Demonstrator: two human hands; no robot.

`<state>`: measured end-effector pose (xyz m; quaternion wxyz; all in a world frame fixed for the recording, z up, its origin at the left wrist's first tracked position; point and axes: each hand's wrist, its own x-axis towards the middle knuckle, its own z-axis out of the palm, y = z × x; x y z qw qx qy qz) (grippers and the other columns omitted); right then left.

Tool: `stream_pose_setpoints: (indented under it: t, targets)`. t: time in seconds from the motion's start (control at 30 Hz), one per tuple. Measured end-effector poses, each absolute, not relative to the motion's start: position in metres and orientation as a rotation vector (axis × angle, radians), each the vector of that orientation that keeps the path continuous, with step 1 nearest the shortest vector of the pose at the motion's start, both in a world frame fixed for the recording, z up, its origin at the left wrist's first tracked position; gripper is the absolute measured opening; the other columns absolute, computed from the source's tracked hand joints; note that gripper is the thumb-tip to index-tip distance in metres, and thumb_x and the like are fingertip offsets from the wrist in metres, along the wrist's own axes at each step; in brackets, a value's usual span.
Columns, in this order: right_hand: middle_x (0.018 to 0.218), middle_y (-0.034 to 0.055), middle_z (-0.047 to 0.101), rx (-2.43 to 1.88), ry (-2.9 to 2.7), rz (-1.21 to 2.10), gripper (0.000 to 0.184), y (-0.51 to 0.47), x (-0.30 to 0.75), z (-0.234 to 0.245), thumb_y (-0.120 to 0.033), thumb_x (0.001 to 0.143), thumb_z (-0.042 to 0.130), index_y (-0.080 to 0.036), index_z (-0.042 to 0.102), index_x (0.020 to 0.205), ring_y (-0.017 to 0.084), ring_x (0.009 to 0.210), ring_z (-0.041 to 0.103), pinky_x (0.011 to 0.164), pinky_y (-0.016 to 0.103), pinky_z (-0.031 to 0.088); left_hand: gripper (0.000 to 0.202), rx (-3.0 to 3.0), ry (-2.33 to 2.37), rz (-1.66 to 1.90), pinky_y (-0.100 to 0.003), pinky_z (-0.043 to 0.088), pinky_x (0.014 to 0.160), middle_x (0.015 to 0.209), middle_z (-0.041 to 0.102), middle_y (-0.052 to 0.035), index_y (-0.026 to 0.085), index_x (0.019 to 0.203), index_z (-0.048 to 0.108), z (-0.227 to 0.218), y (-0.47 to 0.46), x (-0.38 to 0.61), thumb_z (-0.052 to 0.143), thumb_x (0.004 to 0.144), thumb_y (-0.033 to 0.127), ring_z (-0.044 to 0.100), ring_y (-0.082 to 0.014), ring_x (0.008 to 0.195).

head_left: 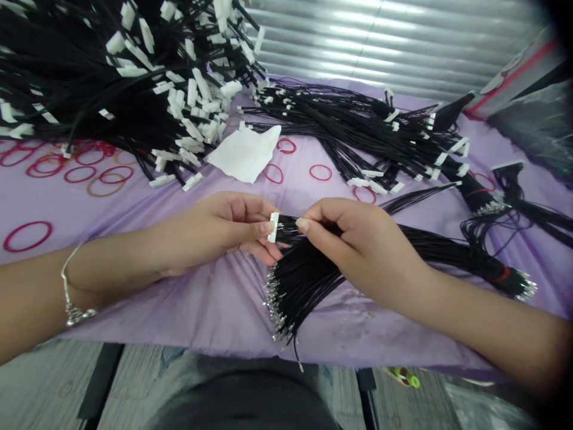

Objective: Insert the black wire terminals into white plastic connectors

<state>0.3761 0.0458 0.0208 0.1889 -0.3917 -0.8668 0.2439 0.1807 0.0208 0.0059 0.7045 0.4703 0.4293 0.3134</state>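
Observation:
Between the thumb and fingers of my left hand (233, 227) is a small white connector housing (273, 228). Thin black wires (289, 229) run from its right side toward my right hand (358, 236). My right thumb and forefinger are pinched on those wires close to the connector. Under my right hand lies a fanned bundle of black wires (308, 278), its bare metal terminals (276, 304) pointing left and down. That bundle stretches right to another terminal end, bound with a red rubber band (502, 275).
A large heap of black cables with white connectors (192, 113) fills the back left. More cables (349, 119) lie at the back right. Red rubber bands (80, 173) and a torn white paper (246, 154) rest on the purple cloth (179, 304). A slatted metallic surface (394, 42) stands behind.

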Motion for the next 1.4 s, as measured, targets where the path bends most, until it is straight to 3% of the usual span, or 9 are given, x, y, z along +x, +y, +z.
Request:
stream_pose_setpoints:
  t: [0.53, 0.83, 1.4]
  targets:
    - [0.073, -0.0001, 0.063, -1.002, -2.433, 0.661, 0.011, 0.0434, 0.3767, 0.0123, -0.017, 0.083, 0.053, -0.016, 0.062, 0.076, 0.010, 0.067, 0.055, 0.061, 0.022, 0.038, 0.011, 1.053, 0.974, 0.703, -0.023, 0.057, 0.068, 0.075, 0.068, -0.0037, 0.013, 0.082, 0.064, 0.0049, 0.0210, 0.1808, 0.054, 0.084, 0.010, 0.067, -0.0129, 0.069]
    - [0.069, -0.0006, 0.061, -1.086, -2.388, 0.695, 0.011, 0.0431, 0.3728, 0.0124, -0.019, 0.080, 0.053, -0.016, 0.059, 0.072, 0.009, 0.061, 0.051, 0.058, 0.023, 0.036, 0.013, 1.016, 1.003, 0.705, -0.022, 0.057, 0.068, 0.072, 0.068, -0.0022, 0.013, 0.072, 0.060, 0.0087, 0.0199, 0.1837, 0.054, 0.082, 0.008, 0.067, -0.0118, 0.067]
    - [0.060, -0.0039, 0.060, -1.136, -2.383, 0.818, 0.015, 0.0430, 0.3725, 0.0148, -0.018, 0.080, 0.053, -0.017, 0.063, 0.068, 0.007, 0.052, 0.047, 0.051, 0.021, 0.032, 0.012, 1.002, 1.023, 0.696, -0.023, 0.058, 0.068, 0.072, 0.069, -0.0015, 0.014, 0.077, 0.063, 0.0055, 0.0195, 0.1848, 0.055, 0.081, 0.007, 0.068, -0.0130, 0.069]
